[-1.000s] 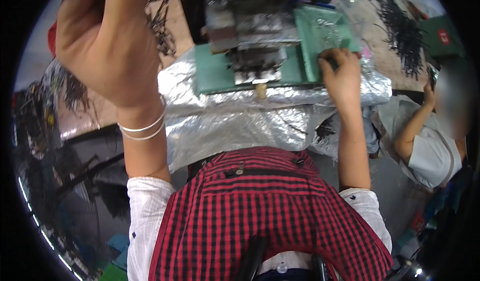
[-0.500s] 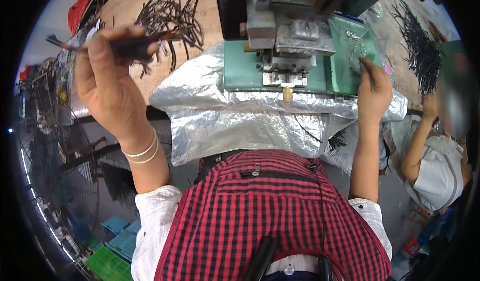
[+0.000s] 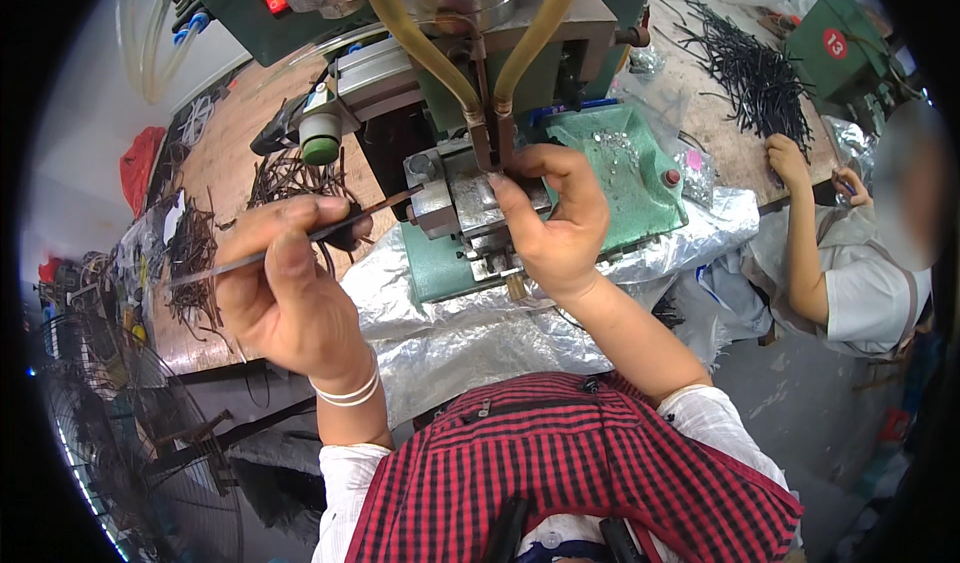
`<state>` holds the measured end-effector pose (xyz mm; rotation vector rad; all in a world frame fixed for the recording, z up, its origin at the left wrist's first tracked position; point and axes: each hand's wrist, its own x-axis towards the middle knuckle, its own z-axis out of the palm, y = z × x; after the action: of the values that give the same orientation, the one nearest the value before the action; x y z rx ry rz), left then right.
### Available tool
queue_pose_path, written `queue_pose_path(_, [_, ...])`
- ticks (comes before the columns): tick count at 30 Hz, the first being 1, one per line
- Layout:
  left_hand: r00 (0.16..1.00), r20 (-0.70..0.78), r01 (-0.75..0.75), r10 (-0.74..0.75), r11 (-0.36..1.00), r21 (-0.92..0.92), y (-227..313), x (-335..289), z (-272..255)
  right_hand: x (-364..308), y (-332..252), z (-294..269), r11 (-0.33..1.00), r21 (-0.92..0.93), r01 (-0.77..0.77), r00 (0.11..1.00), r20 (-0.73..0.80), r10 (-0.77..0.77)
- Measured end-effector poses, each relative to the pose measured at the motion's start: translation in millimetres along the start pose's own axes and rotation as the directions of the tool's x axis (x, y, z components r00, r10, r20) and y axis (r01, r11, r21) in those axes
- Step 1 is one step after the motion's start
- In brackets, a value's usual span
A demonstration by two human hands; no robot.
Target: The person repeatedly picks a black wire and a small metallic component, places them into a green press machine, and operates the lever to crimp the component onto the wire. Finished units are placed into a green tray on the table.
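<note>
- Head view, edges: silver sheet [image 3: 430, 358] drapes over the front of the wooden table [image 3: 240, 118]; bare wood shows at left.
- Left hand [image 3: 295, 298]: thumb and fingers pinched on a dark wire [image 3: 388, 204], its tip at the metal fixture [image 3: 433, 209].
- Right hand [image 3: 560, 228]: thumb and forefinger nearly together beside the fixture; cannot tell what they grip.
- Green tray [image 3: 645, 208], right: small shiny pieces [image 3: 612, 143] inside.

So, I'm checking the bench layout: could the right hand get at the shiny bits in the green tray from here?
Probably yes: the right hand is at the metal block, just left of the open green tray, and nothing visible stands between the hand and the shiny bits.
</note>
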<state>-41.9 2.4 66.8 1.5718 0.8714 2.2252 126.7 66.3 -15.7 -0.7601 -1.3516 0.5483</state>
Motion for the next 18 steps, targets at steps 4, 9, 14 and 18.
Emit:
queue_pose_path(4, [0.998, 0.014, -0.068, 0.067, 0.996, 0.063, -17, 17, 7, -8, -8, 2, 0.97, 0.16, -0.182, 0.983, 0.03, 0.179])
queue_pose_path(9, [0.999, -0.014, -0.051, 0.051, 0.999, -0.01, -18, 20, 9, -10, -11, 8, 0.924, 0.282, -0.259, 0.963, -0.001, 0.271])
queue_pose_path(14, [1.0, 0.015, -0.006, 0.007, 0.998, -0.065, -15, 21, 15, -14, -14, 12, 0.919, 0.29, -0.267, 0.953, -0.065, 0.297])
queue_pose_path(18, [0.997, 0.023, 0.078, -0.077, 0.996, -0.049, -14, 18, 10, -8, -20, 5, 0.937, 0.207, -0.28, 0.959, 0.016, 0.283])
